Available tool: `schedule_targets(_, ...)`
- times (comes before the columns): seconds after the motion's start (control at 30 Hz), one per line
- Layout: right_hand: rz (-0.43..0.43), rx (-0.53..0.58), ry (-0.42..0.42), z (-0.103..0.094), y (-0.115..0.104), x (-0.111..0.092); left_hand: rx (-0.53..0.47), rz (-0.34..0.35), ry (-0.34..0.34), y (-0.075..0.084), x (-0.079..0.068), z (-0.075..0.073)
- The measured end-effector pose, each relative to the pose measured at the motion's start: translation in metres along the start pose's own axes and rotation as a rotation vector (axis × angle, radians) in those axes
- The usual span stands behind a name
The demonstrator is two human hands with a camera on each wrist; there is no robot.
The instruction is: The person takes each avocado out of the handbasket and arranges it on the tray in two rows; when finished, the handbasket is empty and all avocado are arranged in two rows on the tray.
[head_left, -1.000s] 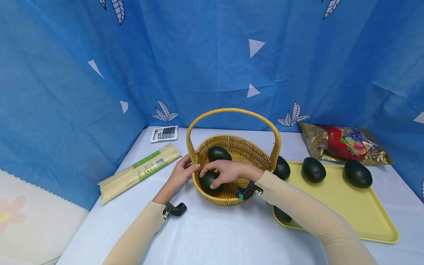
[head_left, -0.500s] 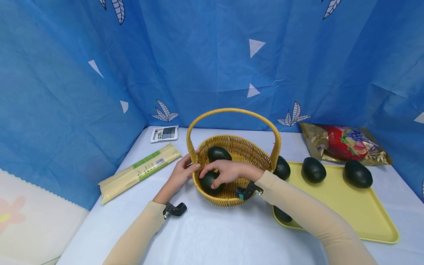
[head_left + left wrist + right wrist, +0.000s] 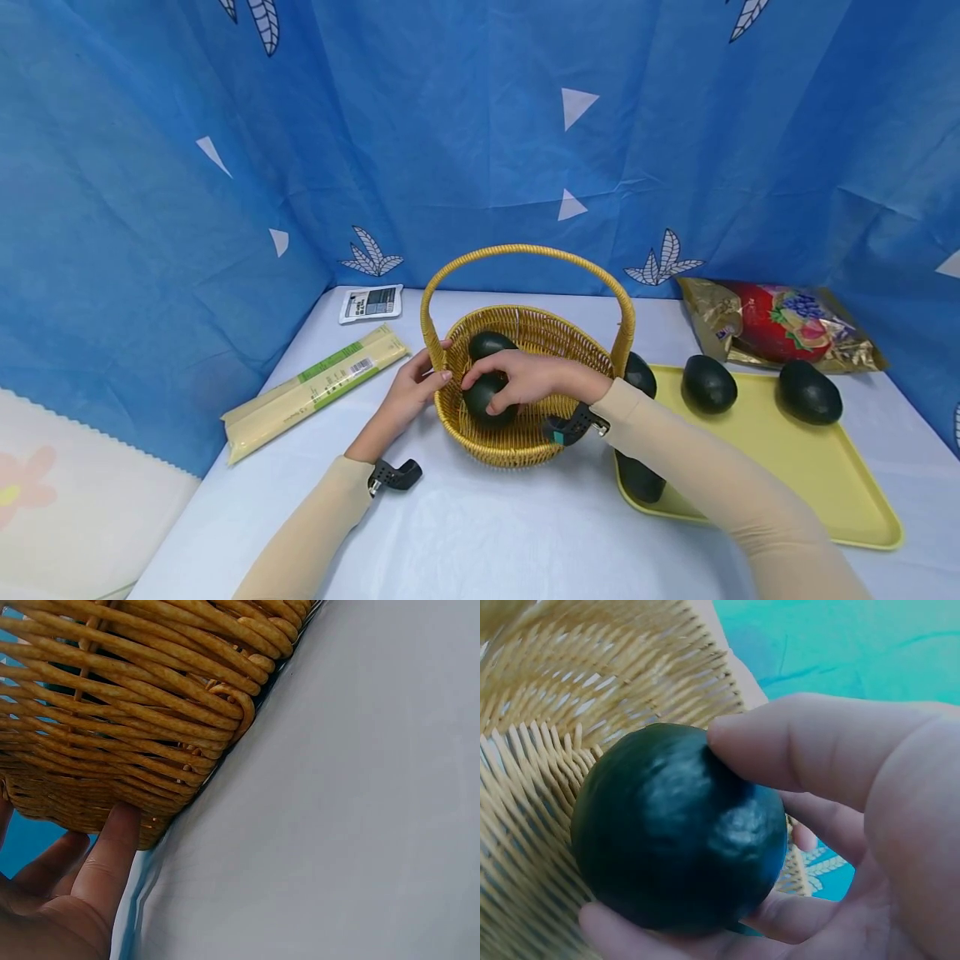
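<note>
My right hand (image 3: 521, 379) is inside the yellow wicker basket (image 3: 510, 457), gripping a dark green avocado (image 3: 671, 832) between thumb and fingers. A second avocado (image 3: 489, 343) lies behind it against the basket's left side, partly covered by the hand. At the basket's left end, my left hand (image 3: 414, 387) holds the wicker near the foot of the arched handle (image 3: 528, 248). The left wrist view shows its digits (image 3: 109, 862) touching the woven outside; some fingertips are hidden. More avocados (image 3: 709, 385) lie on the yellow tray (image 3: 795, 492) to the right.
A long cream-and-green packet (image 3: 318, 387) lies left of the basket, with a small white pouch (image 3: 371, 303) behind it. A gold and red fruit-print bag (image 3: 783, 327) rests behind the tray. Blue curtain (image 3: 495, 150) bounds the back. The right forearm (image 3: 705, 467) crosses the tray's left edge.
My right hand has shifted slightly right and up with the avocado in its grip. More of the avocado at the tray's near-left corner shows. The left hand stays on the basket.
</note>
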State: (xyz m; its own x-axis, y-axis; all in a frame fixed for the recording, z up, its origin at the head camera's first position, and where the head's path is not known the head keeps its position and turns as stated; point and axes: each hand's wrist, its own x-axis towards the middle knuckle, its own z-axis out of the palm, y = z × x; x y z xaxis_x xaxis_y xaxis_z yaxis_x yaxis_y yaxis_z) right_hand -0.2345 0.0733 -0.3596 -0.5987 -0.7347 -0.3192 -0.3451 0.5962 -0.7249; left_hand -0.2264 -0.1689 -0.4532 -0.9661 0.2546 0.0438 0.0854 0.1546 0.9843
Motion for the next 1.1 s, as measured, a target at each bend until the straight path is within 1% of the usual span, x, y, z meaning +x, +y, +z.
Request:
schedule_targets(0.2,0.018,-0.012,0.019,-0.011,0.0,-0.016,0.008,0.007,0.0,-0.001,0.0,0.0)
schedule_targets(0.4,0.004,-0.03,0.03,-0.021,0.0,-0.04,-0.007,0.014,0.0,-0.001,0.0,0.0)
schedule_targets(0.63,-0.046,-0.059,0.064,-0.031,0.002,-0.073,-0.004,0.013,0.004,-0.003,0.001,-0.001)
schedule_targets(0.87,-0.097,-0.037,0.083,-0.039,0.005,-0.11,-0.011,0.015,0.005,-0.004,0.002,-0.001)
schedule_targets(1.0,-0.11,-0.024,0.089,-0.043,0.008,-0.133,-0.017,0.022,0.003,-0.003,0.001,-0.001)
schedule_targets(1.1,-0.085,0.001,0.094,-0.044,0.012,-0.152,-0.015,0.025,0.007,-0.003,0.0,-0.001)
